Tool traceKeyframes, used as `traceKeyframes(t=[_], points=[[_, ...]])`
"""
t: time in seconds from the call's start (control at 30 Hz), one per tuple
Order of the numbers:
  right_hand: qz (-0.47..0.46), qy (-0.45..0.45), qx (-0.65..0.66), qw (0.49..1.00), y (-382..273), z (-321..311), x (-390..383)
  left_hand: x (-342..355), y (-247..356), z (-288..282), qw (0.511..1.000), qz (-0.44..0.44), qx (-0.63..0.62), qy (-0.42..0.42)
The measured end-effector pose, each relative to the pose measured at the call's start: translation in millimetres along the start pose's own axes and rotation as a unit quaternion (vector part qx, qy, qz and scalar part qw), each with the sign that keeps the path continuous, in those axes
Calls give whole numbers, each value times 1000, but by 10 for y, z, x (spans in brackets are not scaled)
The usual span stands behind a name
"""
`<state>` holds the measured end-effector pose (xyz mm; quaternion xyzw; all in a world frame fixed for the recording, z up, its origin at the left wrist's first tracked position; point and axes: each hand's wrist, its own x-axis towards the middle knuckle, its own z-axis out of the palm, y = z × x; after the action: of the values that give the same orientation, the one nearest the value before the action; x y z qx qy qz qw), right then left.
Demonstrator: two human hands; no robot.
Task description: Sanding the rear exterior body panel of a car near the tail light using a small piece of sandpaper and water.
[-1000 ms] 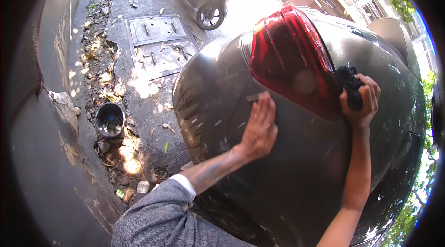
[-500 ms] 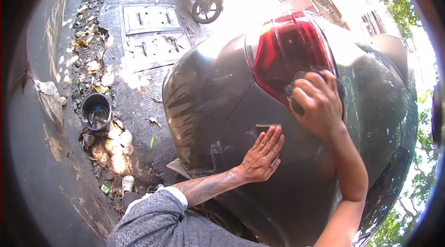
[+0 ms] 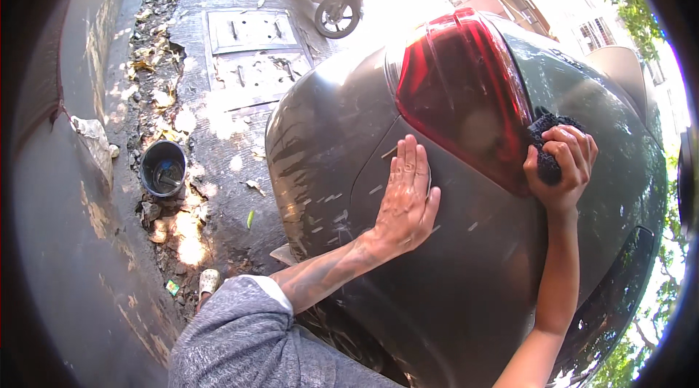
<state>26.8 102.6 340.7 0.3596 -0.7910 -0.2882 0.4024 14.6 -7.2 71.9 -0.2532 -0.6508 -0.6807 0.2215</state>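
Observation:
My left hand [image 3: 405,202] lies flat, fingers stretched, on the dark grey rear corner of a car [image 3: 466,257], below and left of its red tail light [image 3: 462,89]. I cannot tell whether anything thin is under the palm. Curled around a bunched black cloth [image 3: 547,142], my right hand [image 3: 562,169] rests at the right edge of the tail light, where the lamp meets the grey panel. Short pale streaks mark the paint around my left hand.
A dark bucket [image 3: 162,169] stands on the left among dry leaves and rubble along a wall [image 3: 80,235]. Metal covers [image 3: 255,53] are set in the paving. Farther off is a motorcycle [image 3: 337,15] with a person's leg on it. My shoe [image 3: 209,281] shows lower left.
My right hand has moved the cloth from the tail light's lower face to its right edge. The left hand has slid up and slightly left over the panel.

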Motion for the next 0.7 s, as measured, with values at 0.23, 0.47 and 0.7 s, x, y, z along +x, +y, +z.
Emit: traceKeyframes(t=[0.23,0.47,0.7], points=[[11,-45,33,998,-21,-12,50,-37,-114,8,999,46,-15,9],[13,-63,26,998,-18,-39,52,-353,-286,65,996,56,-61,-18],[8,-93,57,994,60,-32,44,-136,-593,-76,992,123,1,-39]])
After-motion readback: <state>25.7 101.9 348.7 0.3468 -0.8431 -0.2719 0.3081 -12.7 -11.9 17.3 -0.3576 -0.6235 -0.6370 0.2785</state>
